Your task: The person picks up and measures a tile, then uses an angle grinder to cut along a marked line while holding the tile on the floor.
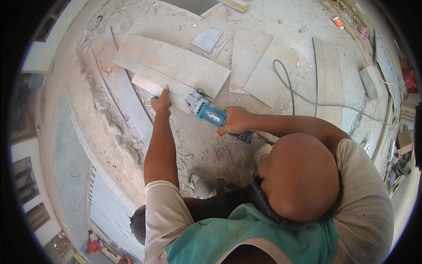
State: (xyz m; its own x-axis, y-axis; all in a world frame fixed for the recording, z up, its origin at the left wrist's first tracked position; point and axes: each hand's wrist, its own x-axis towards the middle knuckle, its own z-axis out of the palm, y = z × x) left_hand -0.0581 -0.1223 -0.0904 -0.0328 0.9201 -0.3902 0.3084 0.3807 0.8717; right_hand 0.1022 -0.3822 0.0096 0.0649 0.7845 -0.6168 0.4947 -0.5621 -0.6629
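Observation:
My right hand [238, 120] is wrapped around the body of a teal and grey angle grinder [211, 113]. Its disc end rests at a long, pale grey tile [171, 59], near the right end of a thin dark line running lengthwise along it. With the thumb on top, my left hand [161, 103] grips the near edge of the tile; its other fingers are partly hidden. Beneath that edge shows a lighter, pinkish piece [145, 83]. Whether the disc is spinning, I cannot tell.
Two flat tiles [250, 57] lie to the right, beyond them long strips [327, 79]. The grinder's grey cord [325, 104] loops across the floor. A small grey offcut [206, 39] sits behind the tile. Left are narrow strips [132, 97] and a broken rubble edge [110, 127].

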